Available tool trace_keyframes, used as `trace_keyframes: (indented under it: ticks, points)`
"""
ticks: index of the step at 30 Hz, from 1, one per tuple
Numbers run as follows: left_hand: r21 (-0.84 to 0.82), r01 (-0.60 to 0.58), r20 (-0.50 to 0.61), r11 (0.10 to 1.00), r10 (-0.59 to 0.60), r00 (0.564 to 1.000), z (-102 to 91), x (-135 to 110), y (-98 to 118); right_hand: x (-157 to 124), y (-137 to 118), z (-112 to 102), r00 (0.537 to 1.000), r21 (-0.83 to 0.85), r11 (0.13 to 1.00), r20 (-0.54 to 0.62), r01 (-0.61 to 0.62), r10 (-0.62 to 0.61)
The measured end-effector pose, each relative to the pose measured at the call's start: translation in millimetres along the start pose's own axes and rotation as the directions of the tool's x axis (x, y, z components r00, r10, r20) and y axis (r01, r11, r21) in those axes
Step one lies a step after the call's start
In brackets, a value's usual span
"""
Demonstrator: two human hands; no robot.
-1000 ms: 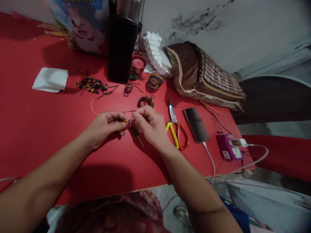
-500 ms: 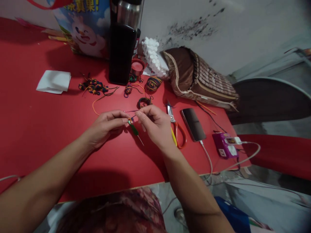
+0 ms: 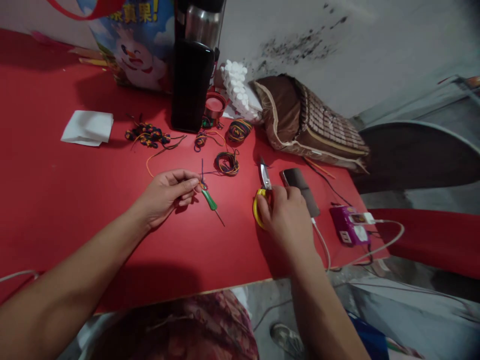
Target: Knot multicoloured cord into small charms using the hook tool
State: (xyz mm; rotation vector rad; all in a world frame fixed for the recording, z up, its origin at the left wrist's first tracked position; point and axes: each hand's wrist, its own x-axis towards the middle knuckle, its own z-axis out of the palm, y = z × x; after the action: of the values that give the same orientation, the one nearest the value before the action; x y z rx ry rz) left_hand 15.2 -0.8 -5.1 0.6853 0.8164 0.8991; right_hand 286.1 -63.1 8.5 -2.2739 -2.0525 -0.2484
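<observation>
My left hand (image 3: 173, 195) pinches a small piece of knotted dark and orange cord (image 3: 202, 183) between thumb and fingers. From that work a green-handled tool with a thin metal shaft (image 3: 209, 200) points down and right over the table; its tip is too small to make out. My right hand (image 3: 283, 210) lies over the handles of the scissors (image 3: 265, 176), fingers curled on them, hiding the orange loop. The yellow loop shows by the thumb, and the blades point away. A thin cord runs from the left hand toward a coil of multicoloured cord (image 3: 227, 163).
Behind lie a wound cord ball (image 3: 239, 130) and knotted cord pieces (image 3: 148, 135). A black phone (image 3: 191, 87) stands against a metal bottle (image 3: 202, 25). Right of the scissors are another phone (image 3: 309, 200), charging, and a purple box (image 3: 343, 225). Folded white paper (image 3: 88, 127) lies left.
My right hand has let go of the cord near my left hand and moved right onto the scissors' handles. My left hand stays nearly in place with the knotted cord and green tool.
</observation>
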Motion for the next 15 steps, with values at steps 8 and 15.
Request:
trace_keyframes:
  ticks: [8, 15]
  points:
    - [0.023, 0.026, -0.043, 0.999, -0.025, 0.999, 0.6, -1, 2, -2, 16, -18, 0.925, -0.065, 0.997, 0.375, -0.043, 0.065]
    - [-0.018, 0.027, -0.023, 0.999, -0.028, 0.999, -0.7, 1, 3, -9, 23, -26, 0.847, -0.07, 0.976, 0.486, -0.208, 0.215]
